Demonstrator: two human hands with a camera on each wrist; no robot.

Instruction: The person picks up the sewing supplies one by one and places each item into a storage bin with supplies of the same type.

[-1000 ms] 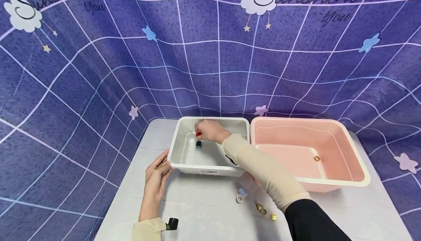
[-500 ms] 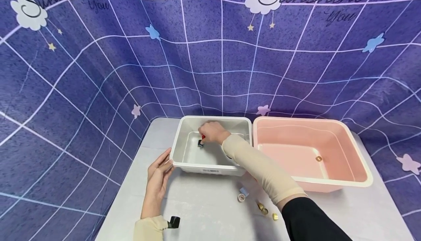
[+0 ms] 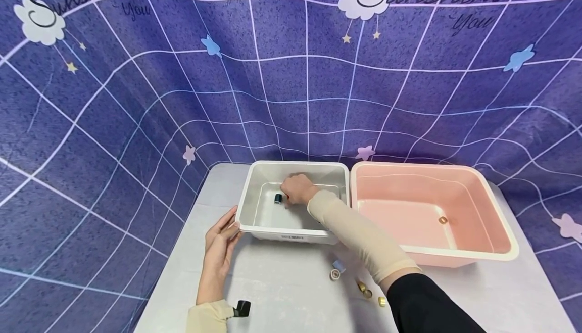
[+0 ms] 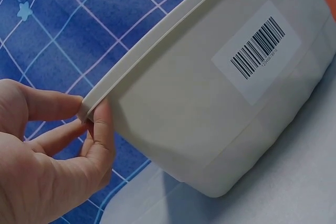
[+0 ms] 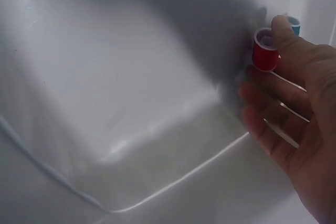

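My left hand (image 3: 218, 247) pinches the near left corner of the white bin (image 3: 291, 232) between thumb and fingers, as the left wrist view shows up close. Inside that bin, my right hand (image 3: 297, 189) reaches low over the floor. Its thumb and fingers pinch a small red thread spool (image 5: 265, 53), which stands upright with its pale hollow end facing up. The hand mostly covers this spool in the head view. Just left of the fingers is a dark teal spool (image 3: 278, 198); in the right wrist view its teal end (image 5: 294, 24) shows behind the thumb.
To the right stands a larger pink bin (image 3: 395, 257) with a small brown ring-like piece (image 3: 443, 220) in it. On the table before the bins lie a pale spool (image 3: 335, 274), a light blue one (image 3: 338, 266) and several gold pieces (image 3: 382, 301). A patterned blue curtain (image 3: 282, 80) hangs behind.
My right hand has shifted slightly right and nearer inside the white bin with the red spool, moving away from the dark teal spool. The left hand keeps its hold on the corner.
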